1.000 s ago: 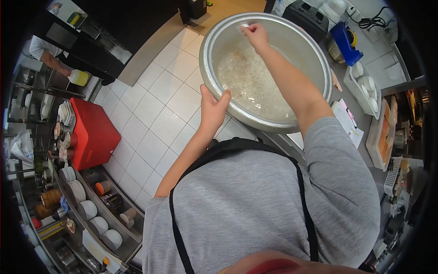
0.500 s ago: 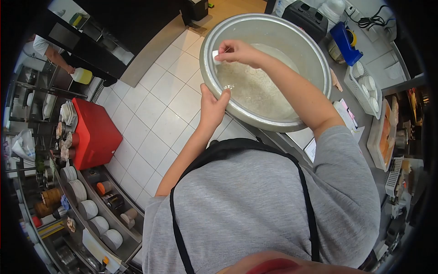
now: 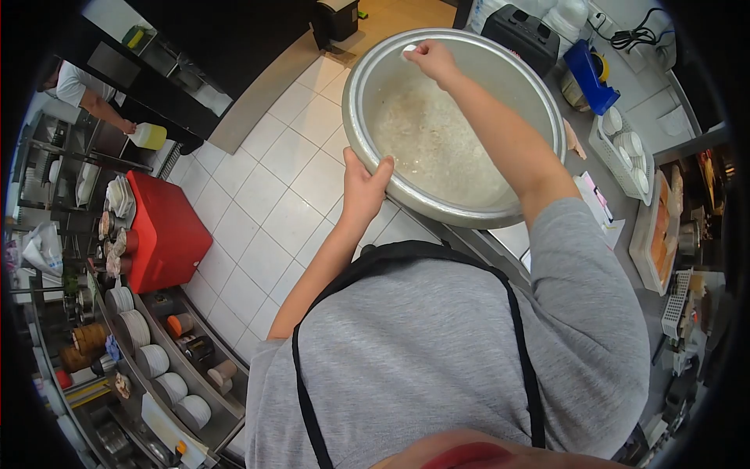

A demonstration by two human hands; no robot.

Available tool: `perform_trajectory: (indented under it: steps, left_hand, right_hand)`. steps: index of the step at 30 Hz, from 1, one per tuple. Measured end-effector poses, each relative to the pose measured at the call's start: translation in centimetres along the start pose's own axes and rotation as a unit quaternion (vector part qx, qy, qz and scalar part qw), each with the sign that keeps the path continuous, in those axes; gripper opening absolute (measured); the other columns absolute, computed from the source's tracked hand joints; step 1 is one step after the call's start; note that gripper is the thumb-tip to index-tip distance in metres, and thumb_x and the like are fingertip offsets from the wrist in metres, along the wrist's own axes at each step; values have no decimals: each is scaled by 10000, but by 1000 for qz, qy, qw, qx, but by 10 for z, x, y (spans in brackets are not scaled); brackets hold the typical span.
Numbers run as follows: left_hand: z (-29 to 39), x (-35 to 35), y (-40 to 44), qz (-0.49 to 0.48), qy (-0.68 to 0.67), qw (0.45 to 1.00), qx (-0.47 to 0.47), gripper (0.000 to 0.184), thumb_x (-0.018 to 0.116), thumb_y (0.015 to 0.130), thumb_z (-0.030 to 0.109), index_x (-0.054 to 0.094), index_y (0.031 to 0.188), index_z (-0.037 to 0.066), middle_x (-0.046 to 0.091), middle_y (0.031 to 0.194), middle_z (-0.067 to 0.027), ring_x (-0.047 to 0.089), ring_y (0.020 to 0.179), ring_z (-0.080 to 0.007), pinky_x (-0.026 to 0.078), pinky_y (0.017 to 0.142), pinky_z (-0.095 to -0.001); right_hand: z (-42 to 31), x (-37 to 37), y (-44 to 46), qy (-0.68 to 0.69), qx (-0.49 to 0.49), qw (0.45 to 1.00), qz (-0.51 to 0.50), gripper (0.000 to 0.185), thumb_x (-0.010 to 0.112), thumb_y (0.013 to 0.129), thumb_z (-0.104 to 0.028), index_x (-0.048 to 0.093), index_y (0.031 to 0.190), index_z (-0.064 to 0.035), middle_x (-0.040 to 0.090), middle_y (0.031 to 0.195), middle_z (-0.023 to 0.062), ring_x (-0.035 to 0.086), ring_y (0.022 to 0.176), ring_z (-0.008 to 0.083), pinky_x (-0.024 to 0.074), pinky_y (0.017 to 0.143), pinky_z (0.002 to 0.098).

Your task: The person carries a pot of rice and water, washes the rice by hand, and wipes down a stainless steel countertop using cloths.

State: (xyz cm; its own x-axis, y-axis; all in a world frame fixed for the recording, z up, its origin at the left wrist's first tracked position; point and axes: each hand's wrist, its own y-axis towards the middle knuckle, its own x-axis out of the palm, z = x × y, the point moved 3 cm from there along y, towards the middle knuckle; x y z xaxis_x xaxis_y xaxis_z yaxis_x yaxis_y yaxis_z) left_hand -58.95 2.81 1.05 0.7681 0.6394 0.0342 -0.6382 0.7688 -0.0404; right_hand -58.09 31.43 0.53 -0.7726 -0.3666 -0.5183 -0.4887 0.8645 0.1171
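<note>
A large, round grey metal pot (image 3: 355, 129) is in front of me, with cloudy water (image 3: 457, 168) and pale bits low inside it. My left hand (image 3: 366, 184) grips its near-left rim, thumb on top; the other fingers are partly hidden. In my right hand (image 3: 432, 61), a small white piece (image 3: 408, 51) is pinched at the far inner wall, just below the rim. Its kind is too small to make out. My right forearm reaches across the pot's opening.
On the counter at right stand a black appliance (image 3: 522, 35), a blue holder (image 3: 591, 76) and a white basket of cups (image 3: 617, 152). To the left are a red bin (image 3: 168, 234) and shelved bowls (image 3: 152, 359). A co-worker's hand (image 3: 126, 126) holds a yellowish container (image 3: 150, 136).
My right hand has moved with the white piece from the pot's left inner wall to its far inner wall. My left hand stays on the rim.
</note>
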Motion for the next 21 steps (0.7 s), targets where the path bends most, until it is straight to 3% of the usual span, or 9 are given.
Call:
perform_trajectory:
  steps: [3,5,8,10,13,14,16,19,21]
  left_hand:
    - [-3,-1,2,6,24,999,23,352,575,776,158,338,955,-31,514,862,-154,526,771,-183,449,679,-294]
    - [-5,-1,3,4,19,999,31,355,577,774,159,338,957,-30,514,868,-155,526,779,-184,448,686,-294]
    - [-10,-3,3,4,16,999,38,363,583,771,161,338,958,-30,513,879,-156,523,795,-184,445,702,-296]
    - [-9,-2,4,6,16,999,41,368,586,770,163,338,958,-31,512,884,-157,521,804,-183,443,710,-298]
    - [-8,-3,5,2,8,999,37,369,588,770,163,338,958,-33,510,889,-157,517,819,-185,438,726,-301]
    - [-8,-3,5,1,9,999,38,370,588,770,163,335,956,-32,508,887,-157,517,812,-181,440,713,-296]
    - [-7,-3,4,2,9,999,37,371,589,770,162,331,954,-31,507,885,-157,517,806,-177,443,700,-291]
    - [-4,-2,2,-8,21,1000,5,374,590,771,164,322,949,-27,504,858,-147,516,766,-163,447,660,-282]
    - [-3,-1,4,-2,0,1000,30,376,593,771,164,315,942,-22,500,825,-133,511,724,-151,446,628,-277]
  right_hand:
    - [5,27,-8,-59,-28,997,-46,296,707,621,-321,595,722,-67,601,708,75,565,665,197,452,620,319]
    - [11,54,-23,-88,-167,943,-275,308,705,619,-335,613,749,-72,611,733,95,581,700,220,458,653,328]
    - [22,46,-26,-193,-104,936,-275,319,705,604,-337,630,774,-79,625,763,113,595,736,249,463,688,335]
    - [50,24,4,-163,-12,981,-106,348,712,588,-331,635,792,-60,630,811,144,598,782,273,467,721,357]
    - [81,-14,25,-124,63,983,118,353,725,591,-342,628,760,-48,628,811,161,600,784,287,470,724,366]
    - [87,-15,28,-124,60,983,117,353,725,591,-342,628,760,-48,628,811,161,600,784,287,470,724,366]
    - [102,-17,26,-143,44,944,293,275,729,616,-278,566,621,-56,599,634,111,572,596,215,453,580,342]
    - [104,12,30,-71,54,974,210,281,728,634,-287,563,627,-59,590,623,99,571,599,203,452,580,330]
    - [75,41,17,-63,1,998,14,259,718,665,-275,564,652,-67,578,625,68,570,614,174,444,567,304]
